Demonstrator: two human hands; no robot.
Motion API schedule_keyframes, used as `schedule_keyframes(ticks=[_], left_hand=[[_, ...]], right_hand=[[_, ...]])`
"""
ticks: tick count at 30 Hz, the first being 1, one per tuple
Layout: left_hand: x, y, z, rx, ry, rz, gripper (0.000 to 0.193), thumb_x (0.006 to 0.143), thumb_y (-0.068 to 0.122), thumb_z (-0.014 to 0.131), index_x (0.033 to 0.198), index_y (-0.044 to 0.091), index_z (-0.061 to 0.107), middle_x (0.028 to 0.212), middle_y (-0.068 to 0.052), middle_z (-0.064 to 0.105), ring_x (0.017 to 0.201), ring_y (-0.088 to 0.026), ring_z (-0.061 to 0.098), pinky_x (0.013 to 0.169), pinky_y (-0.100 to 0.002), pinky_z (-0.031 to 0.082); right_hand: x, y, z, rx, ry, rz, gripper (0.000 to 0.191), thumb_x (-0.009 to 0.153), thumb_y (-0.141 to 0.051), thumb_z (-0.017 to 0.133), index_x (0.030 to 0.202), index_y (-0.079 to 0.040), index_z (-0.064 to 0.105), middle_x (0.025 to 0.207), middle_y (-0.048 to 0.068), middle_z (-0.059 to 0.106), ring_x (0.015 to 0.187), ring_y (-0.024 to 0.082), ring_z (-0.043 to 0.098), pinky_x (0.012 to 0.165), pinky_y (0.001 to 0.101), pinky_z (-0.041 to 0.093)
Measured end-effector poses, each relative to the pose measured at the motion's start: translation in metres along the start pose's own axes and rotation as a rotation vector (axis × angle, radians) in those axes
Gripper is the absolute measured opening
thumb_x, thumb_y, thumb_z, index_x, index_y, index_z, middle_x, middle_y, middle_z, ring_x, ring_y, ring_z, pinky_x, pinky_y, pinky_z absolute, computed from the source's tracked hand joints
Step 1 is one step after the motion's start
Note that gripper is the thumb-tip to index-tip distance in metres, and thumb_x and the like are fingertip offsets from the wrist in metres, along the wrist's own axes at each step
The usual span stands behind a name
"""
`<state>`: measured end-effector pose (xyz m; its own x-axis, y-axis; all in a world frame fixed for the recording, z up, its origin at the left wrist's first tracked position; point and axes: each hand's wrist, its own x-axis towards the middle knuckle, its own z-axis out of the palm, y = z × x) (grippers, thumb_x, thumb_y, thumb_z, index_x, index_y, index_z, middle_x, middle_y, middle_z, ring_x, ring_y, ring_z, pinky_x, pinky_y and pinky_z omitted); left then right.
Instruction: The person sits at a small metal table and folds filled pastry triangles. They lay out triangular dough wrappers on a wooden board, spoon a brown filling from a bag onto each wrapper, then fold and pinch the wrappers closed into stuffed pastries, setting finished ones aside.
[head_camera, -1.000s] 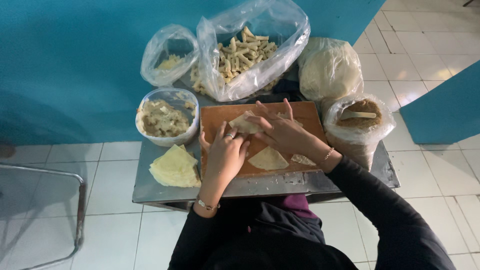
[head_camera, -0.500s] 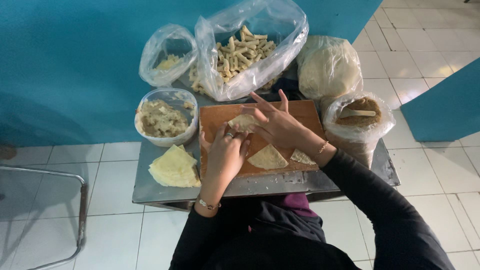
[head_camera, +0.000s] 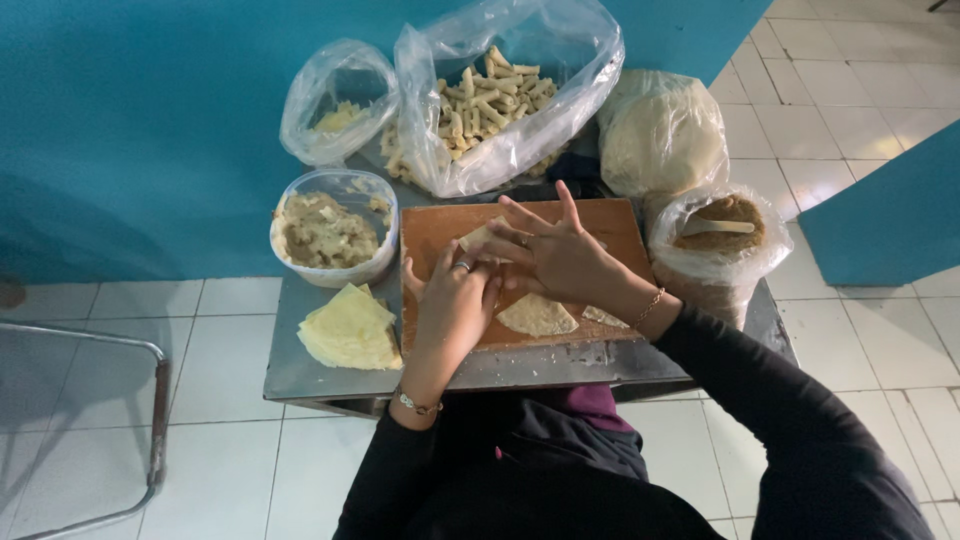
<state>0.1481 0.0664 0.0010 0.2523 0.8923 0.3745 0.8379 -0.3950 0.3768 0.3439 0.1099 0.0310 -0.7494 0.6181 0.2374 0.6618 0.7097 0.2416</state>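
At the bench's (head_camera: 330, 372) far edge a large clear bag (head_camera: 520, 90) holds a heap of rolled pastry sticks, and a smaller clear bag (head_camera: 335, 100) at the far left corner holds a few pale bits. A round plastic tub (head_camera: 335, 240) on the left side carries lumpy beige filling. Toward the right edge, a tied bag (head_camera: 660, 135) holds pale dough, and an open bag (head_camera: 720, 245) in front of it holds brown paste with a flat stick lying across it.

Both hands meet over the far half of the wooden board (head_camera: 440, 225) at the bench's middle. The left hand (head_camera: 455, 305) curls its fingers narrowly around a folded wrapper (head_camera: 480, 237); the right hand (head_camera: 560, 255) lies across it with fingers spread wide, the tips pressing the same wrapper.

A flat triangular wrapper (head_camera: 538, 315) lies on the board's near edge, and a stack of wrappers (head_camera: 350, 330) sits near the bench's left front corner, with bare metal around it.
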Motion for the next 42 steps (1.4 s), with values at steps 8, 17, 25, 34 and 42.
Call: schedule_keyframes(ticks=[8, 17, 25, 34, 42], left_hand=[[0.0, -0.006, 0.003, 0.004, 0.006, 0.031, 0.024, 0.094, 0.028, 0.061, 0.111, 0.022, 0.077, 0.128, -0.003, 0.069, 0.134, -0.029, 0.051, 0.104, -0.078, 0.017], [0.002, -0.014, 0.005, -0.016, -0.031, 0.041, 0.022, 0.093, 0.027, 0.061, 0.107, 0.022, 0.077, 0.126, 0.0, 0.071, 0.136, -0.029, 0.05, 0.102, -0.08, 0.016], [-0.012, 0.001, -0.008, -0.008, 0.118, 0.044, 0.02, 0.095, 0.03, 0.064, 0.098, 0.016, 0.077, 0.112, -0.003, 0.072, 0.13, -0.03, 0.055, 0.102, -0.074, 0.023], [-0.061, 0.02, -0.004, -0.151, 0.46, 0.512, 0.012, 0.088, 0.021, 0.075, 0.082, 0.011, 0.07, 0.089, -0.002, 0.063, 0.1, -0.021, 0.063, 0.095, -0.045, 0.041], [-0.064, 0.018, 0.006, -0.176, 0.465, 0.524, 0.013, 0.085, 0.021, 0.075, 0.08, 0.011, 0.068, 0.087, 0.0, 0.061, 0.098, -0.022, 0.063, 0.089, -0.045, 0.039]], right_hand=[[0.0, 0.018, 0.0, -0.125, -0.037, -0.011, 0.067, 0.097, -0.069, 0.048, 0.15, -0.029, 0.05, 0.149, -0.004, 0.058, 0.159, 0.019, 0.024, 0.117, 0.0733, -0.004], [-0.004, 0.002, 0.011, -0.054, 0.114, -0.092, 0.061, 0.1, -0.062, 0.049, 0.151, -0.03, 0.053, 0.147, 0.0, 0.06, 0.156, 0.024, 0.028, 0.115, 0.0751, -0.002], [-0.01, 0.006, 0.005, -0.096, 0.04, -0.055, 0.057, 0.099, -0.06, 0.048, 0.147, -0.029, 0.056, 0.14, 0.002, 0.061, 0.153, 0.023, 0.035, 0.116, 0.0749, 0.002], [0.031, -0.012, -0.019, 0.257, 0.011, -0.019, 0.048, 0.107, -0.043, 0.045, 0.148, -0.016, 0.045, 0.155, 0.001, 0.045, 0.158, 0.023, 0.027, 0.114, 0.0788, 0.01], [0.094, -0.072, -0.005, -0.112, 0.301, -0.245, 0.063, 0.105, -0.066, 0.042, 0.162, -0.04, 0.034, 0.166, -0.008, 0.039, 0.16, 0.021, 0.017, 0.117, 0.077, 0.008]])
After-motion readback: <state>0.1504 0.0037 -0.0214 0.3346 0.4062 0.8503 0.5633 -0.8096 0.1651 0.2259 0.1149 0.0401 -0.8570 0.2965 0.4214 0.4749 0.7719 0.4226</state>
